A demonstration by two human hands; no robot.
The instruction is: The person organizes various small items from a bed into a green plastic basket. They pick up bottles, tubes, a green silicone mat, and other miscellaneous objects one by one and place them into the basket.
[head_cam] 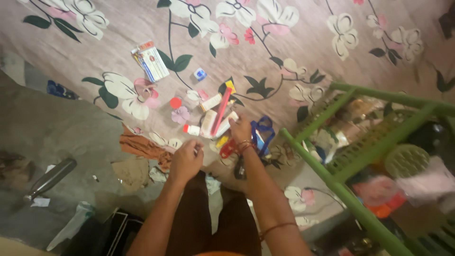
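Two hands work over the floral sheet: right hand grasps a white tube just beyond it; left hand, nearer, is clenched.

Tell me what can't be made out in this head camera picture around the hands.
- Left hand: its fist faces away, so whether its grip holds anything is hidden.
- Right hand: fingertips are lost among the small tubes and boxes; contact is unclear.
- Packet on the flowered sheet: print too small and blurred.
- Green rack: cut off by the right edge; contents blurred.
- Dark bottle: dim, no detail.
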